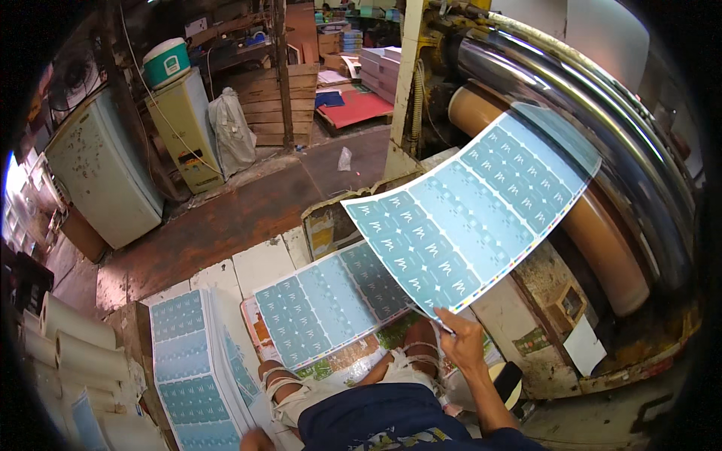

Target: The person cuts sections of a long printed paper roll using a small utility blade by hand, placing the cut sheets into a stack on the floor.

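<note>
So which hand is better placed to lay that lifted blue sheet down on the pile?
Right, probably. The right hand already pinches the raised printed sheet at its near edge. The left hand is barely in view at the lower edge, beside the stack of sheets.

bare forearms, dark blue shorts [376,413], white strappy sandals [282,387].

Print workshop: roller press [602,173], printed sheet stacks [188,368]

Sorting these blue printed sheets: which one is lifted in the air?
The sheet pinched by the right hand, curving toward the roller; the others lie flat below.
</note>
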Demonstrator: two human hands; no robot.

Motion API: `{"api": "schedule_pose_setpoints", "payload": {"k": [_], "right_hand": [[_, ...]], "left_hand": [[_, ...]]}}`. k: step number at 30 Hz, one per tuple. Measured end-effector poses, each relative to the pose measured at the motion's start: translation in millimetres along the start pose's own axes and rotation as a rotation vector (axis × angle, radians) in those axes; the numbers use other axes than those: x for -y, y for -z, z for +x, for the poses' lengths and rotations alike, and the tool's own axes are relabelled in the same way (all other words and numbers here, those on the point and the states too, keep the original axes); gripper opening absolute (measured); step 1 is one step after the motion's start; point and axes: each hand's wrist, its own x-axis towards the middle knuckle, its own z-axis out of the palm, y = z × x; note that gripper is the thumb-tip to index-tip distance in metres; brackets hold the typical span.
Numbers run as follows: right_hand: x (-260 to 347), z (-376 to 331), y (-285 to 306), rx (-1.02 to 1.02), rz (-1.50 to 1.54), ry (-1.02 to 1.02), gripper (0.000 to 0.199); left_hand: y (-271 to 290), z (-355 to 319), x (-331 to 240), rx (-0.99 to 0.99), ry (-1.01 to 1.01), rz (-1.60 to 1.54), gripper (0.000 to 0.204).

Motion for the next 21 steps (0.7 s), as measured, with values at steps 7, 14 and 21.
{"api": "schedule_pose_setpoints", "payload": {"k": [7,14,21], "right_hand": [[36.2,-3.0,18.4,0.09,-0.044,0.038,0.038],[62.8,18.3,65.2,0.18,0.009,-0.059,0.037],[82.9,38.6,74.3,0.123,-0.01,-0.101,0.026]], "left_hand": [[21.8,44.2,-43.0,-0.236,-0.055,-0.396,0.038],[128.4,168.4,-165.4,-0.486,-0.242,-0.881,0.037],[142.1,171.0,-180.4,-0.467,-0.26,-0.988,0.038]]}}
